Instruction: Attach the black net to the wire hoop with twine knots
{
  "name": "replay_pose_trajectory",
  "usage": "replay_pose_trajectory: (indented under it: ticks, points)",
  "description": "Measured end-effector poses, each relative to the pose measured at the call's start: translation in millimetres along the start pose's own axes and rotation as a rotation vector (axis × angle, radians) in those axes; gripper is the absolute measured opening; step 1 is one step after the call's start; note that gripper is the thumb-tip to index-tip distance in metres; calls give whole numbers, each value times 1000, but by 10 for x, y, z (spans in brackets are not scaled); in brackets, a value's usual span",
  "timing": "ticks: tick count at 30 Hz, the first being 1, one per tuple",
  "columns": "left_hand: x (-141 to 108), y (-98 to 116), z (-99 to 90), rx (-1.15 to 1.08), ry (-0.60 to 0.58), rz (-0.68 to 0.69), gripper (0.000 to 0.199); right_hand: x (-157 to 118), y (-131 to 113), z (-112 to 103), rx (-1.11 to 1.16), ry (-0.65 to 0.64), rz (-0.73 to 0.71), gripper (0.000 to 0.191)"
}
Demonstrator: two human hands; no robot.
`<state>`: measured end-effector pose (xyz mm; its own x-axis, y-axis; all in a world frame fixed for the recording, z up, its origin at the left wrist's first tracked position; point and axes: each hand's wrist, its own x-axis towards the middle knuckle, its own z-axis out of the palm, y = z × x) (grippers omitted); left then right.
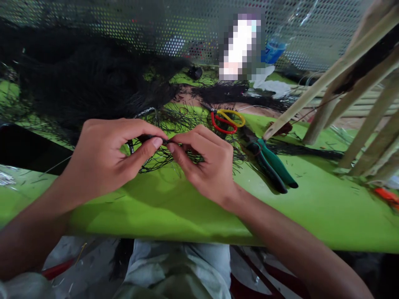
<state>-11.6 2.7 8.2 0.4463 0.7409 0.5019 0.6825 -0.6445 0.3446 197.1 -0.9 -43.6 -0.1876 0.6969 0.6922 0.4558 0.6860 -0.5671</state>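
Note:
My left hand [114, 155] pinches a thin black strand [165, 141] between thumb and forefinger. Right up against it, my right hand [207, 164] grips the same strand with its thumb and forefinger, so the fingertips of both hands nearly meet. Much of the strand is hidden by the fingers. Loose black netting [156, 164] spreads beneath and behind my hands on the green tabletop [174, 207]. A large heap of fine black fibres [102, 79] lies behind my left hand.
Beyond my right hand lie scissors with red and yellow handles [229, 120] and green-and-black pliers [271, 162]. Several pale wooden sticks [311, 89] lean at the right. A black flat object [28, 147] lies at the left. Behind everything stands a perforated panel [187, 25].

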Motion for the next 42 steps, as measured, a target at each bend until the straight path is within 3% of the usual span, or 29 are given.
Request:
replay_pose_trajectory:
  ticks: [5,13,18,20,25,29,32,37,42]
  points:
    - [11,-47,-17,25,-30,83,16,48,51,-42,145,-27,47,17]
    - [-14,-52,41,121,78,123,10,109,109,-148,163,-66,73,20]
    - [-13,-75,34,97,88,154,8,169,200,-258,158,-345,-129,41]
    - [-14,-85,31,76,75,175,8,166,213,-242,207,-395,-135,45]
    - [-13,-80,35,72,45,213,5,122,174,-161,228,-232,-96,23]
    - [-14,-67,38,87,36,213,6,139,140,-224,173,-170,-115,11]
    - [-17,-66,44,85,40,177,10,179,142,-320,179,-224,-89,10]
    - [-24,-74,46,87,9,152,13,230,195,-398,103,-359,-25,40]
    - [-29,-77,43,93,-10,164,15,253,216,-392,155,-403,56,11]
